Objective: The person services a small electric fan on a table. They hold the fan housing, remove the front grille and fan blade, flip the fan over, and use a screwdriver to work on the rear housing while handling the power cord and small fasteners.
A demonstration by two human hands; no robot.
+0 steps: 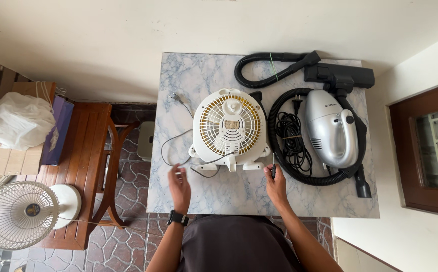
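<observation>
Top-down view of a marble tabletop [204, 75] with a small white box fan [230, 129] lying flat, grille up, right in front of the person. The right hand [276, 182] is closed around a slim dark tool, looks like a screwdriver [273, 166], held upright just off the fan's lower right corner. The left hand [179, 185] rests near the fan's thin power cord [171, 146], fingers loosely curled, and it's hard to tell whether it's actually pinching the cord or just touching the tabletop.

For working on a fan like this, it probably pays to keep it flat, steady the housing with the free hand, and seat the tip square in the screw before turning so the head doesn't strip.

To the right sits a silver handheld vacuum [331, 128] ringed by its black hose [279, 156]. A round fan [16, 214] sits on the wooden bench [85, 151] to the left.
</observation>
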